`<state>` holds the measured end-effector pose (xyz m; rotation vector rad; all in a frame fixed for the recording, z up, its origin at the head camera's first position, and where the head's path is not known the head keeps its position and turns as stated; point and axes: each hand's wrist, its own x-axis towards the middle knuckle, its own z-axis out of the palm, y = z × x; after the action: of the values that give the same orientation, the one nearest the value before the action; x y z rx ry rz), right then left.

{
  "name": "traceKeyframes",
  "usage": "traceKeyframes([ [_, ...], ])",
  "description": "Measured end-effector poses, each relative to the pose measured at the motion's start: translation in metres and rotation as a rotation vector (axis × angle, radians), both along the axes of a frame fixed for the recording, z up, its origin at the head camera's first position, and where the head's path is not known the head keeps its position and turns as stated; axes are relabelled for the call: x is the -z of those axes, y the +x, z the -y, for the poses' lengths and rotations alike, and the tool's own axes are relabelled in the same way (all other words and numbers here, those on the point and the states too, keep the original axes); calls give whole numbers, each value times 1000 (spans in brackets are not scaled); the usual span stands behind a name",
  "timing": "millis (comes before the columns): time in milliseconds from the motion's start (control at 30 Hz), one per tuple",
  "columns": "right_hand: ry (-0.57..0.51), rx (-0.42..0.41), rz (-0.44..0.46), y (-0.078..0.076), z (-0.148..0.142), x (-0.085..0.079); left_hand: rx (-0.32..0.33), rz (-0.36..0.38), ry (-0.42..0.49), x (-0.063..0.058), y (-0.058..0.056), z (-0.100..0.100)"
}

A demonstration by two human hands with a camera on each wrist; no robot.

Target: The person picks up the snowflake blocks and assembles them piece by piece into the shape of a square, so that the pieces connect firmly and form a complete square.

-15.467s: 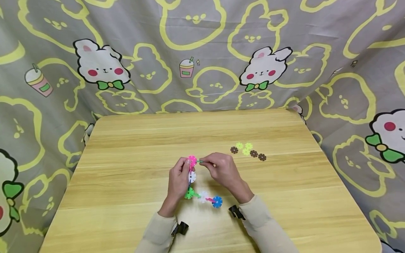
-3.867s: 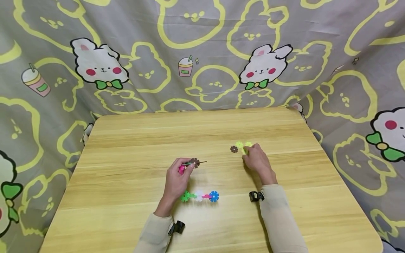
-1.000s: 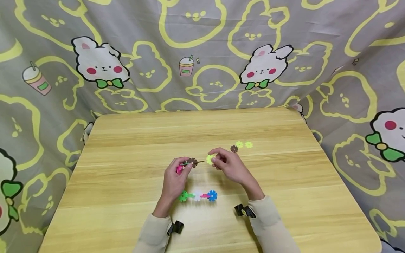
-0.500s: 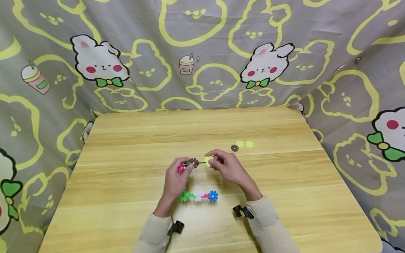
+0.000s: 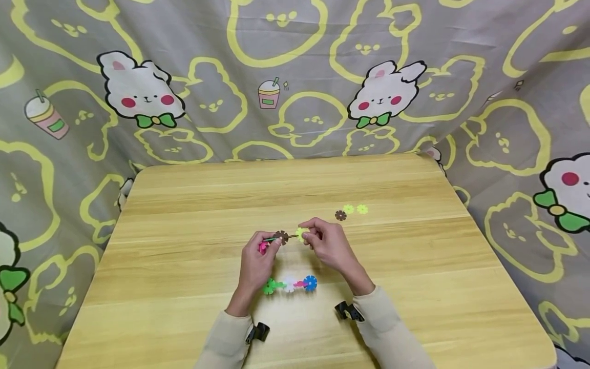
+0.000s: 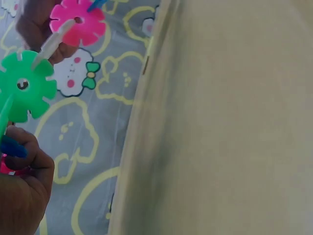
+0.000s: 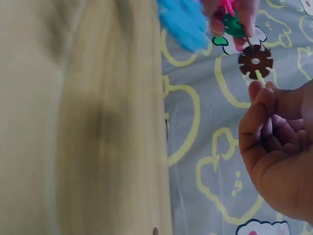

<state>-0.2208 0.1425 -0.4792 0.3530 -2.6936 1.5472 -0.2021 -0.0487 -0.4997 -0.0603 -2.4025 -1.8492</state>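
Extending over the near part of the table, two beige sleeves each carried a black clip at the wrist. Just beyond, below the hands, ran a row of slotted discs: a green disc, a second green one edge-on, a white disc, a pink disc edge-on and a blue disc at the right end. The left wrist view showed pieces joined at their slots; whether the row touched the table could not be fairly judged.

The left hand had its fingers curled and its thumb bent, pinching a brown disc; a bright pink piece and the thin edge of a green piece showed within its grasp. The right hand pinched a yellow disc between thumb and forefinger, its other fingers folded. Between the hands, the yellow disc met a second brown disc, seen edge-on from the head.

Farther off to the right, a loose brown disc and two loose yellow discs lay flat near one another. Behind the table hung a grey curtain printed with yellow outlines and white rabbits.
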Motion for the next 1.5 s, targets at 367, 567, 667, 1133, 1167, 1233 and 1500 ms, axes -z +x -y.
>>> traceKeyframes([
  [367, -87, 45, 32, 5, 8, 5, 12, -7, 4, 6, -5, 1],
  [567, -72, 30, 51, 4, 9, 5, -28, 18, -27, 2, -3, 0],
  [667, -60, 10, 53, 4, 9, 5, -37, 23, -27, -11, 1, -1],
  [1133, -117, 24, 62, -1, -1, -1, 66, 57, -1, -29, 10, 0],
  [1167, -123, 33, 48, -2, -2, -2, 81, 57, -13, -30, 11, 0],
  [1233, -123, 40, 10, -4, -4, -6, 117, 54, -44, -32, 11, 1],
  [1500, -54, 7, -155, -10, -8, -24, 230, -29, -62, -16, 2, 5],
])
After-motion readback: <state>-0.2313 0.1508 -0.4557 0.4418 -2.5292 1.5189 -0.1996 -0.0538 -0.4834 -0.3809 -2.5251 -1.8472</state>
